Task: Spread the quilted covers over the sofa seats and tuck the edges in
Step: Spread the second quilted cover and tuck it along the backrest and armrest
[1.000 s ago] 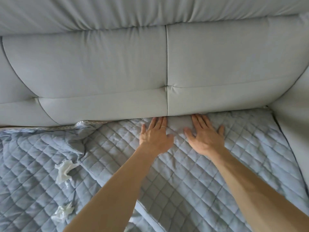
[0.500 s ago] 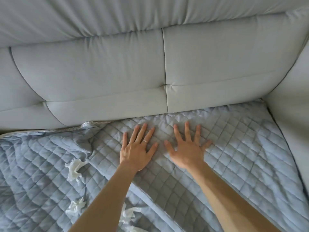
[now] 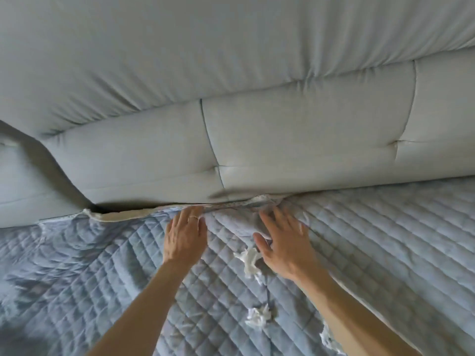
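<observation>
The cover (image 3: 385, 227) lay spread out, its bunched back edge running sideways along the crack under the sofa back (image 3: 282, 140). The left hand (image 3: 185, 237) (nearer the crack) and right hand (image 3: 285, 247) pressed flat on it, fingers straight, just in front.

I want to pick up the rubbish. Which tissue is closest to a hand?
The highest tissue, beside the thumb of the right hand. The middle tissue and the lowest tissue lie further down the quilt.
</observation>
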